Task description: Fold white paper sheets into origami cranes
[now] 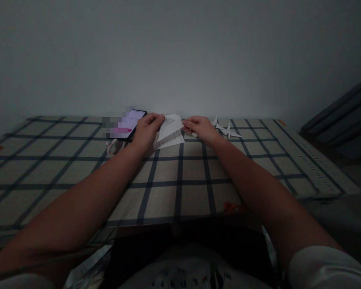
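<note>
A folded sheet of white paper (pixel 170 129) with faint print is held up just above the checked tablecloth. My left hand (pixel 148 127) pinches its left edge between thumb and fingers. At the paper's right corner, the closed fingertips of my right hand (pixel 199 127) grip it. One flap of the paper hangs open below the other. Beyond my right wrist lie white folded paper cranes (pixel 228 131). A small pale object (pixel 193 135), partly hidden, rests under my right fingers.
A phone (pixel 134 120) with a lit screen leans behind my left hand, and a pale cable (pixel 111 147) lies below it. The checked cloth (pixel 165 172) covers the table up to the grey wall (pixel 180 56). An orange item (pixel 231 207) sits at the front edge.
</note>
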Motion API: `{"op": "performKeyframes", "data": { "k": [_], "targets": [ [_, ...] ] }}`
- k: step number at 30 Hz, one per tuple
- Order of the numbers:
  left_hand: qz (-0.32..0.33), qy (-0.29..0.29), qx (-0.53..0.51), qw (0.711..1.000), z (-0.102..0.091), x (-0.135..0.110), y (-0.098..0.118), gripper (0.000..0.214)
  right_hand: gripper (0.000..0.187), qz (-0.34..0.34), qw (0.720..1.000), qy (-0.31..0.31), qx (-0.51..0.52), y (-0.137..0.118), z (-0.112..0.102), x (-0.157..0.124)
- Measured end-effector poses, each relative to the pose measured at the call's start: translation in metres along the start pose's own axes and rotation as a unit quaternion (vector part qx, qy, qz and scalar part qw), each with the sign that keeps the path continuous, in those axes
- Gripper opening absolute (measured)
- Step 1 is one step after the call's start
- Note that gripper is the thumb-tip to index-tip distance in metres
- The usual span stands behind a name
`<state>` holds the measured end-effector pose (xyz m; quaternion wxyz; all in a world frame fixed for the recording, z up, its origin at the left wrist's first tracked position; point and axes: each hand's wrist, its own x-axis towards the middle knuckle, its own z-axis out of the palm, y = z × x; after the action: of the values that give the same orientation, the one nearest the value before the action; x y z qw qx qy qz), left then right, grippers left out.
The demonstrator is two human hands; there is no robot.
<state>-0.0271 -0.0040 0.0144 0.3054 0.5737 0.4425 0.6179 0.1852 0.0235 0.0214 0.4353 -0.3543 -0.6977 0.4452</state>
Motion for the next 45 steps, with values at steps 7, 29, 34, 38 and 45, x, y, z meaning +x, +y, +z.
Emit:
{"op": "performKeyframes", "data": {
  "k": [7,29,34,38,45],
  "targets": [
    [-0.012,0.001,-0.011,1.000,0.000,0.002,-0.005,0.026,0.036,0.007,0.999,0.041,-0.018,0.001,0.001,-0.002],
    [-0.161,-0.101,-0.153,0.970,0.008,-0.003,-0.005,0.028,0.030,0.034,0.994,0.010,0.100,0.006,0.002,0.000],
    [-0.111,-0.100,-0.089,0.985,0.008,-0.006,-0.004,0.050,0.026,0.039,0.992,0.034,0.115,0.011,0.000,0.003],
    [-0.067,-0.105,-0.043,0.991,0.008,-0.010,0.000,0.054,0.024,0.035,0.992,0.053,0.112,0.012,0.000,0.003],
    [-0.079,-0.117,-0.008,0.990,0.008,-0.014,0.005,0.052,0.025,0.032,0.994,0.055,0.091,0.012,0.000,0.003]
  ]
}}
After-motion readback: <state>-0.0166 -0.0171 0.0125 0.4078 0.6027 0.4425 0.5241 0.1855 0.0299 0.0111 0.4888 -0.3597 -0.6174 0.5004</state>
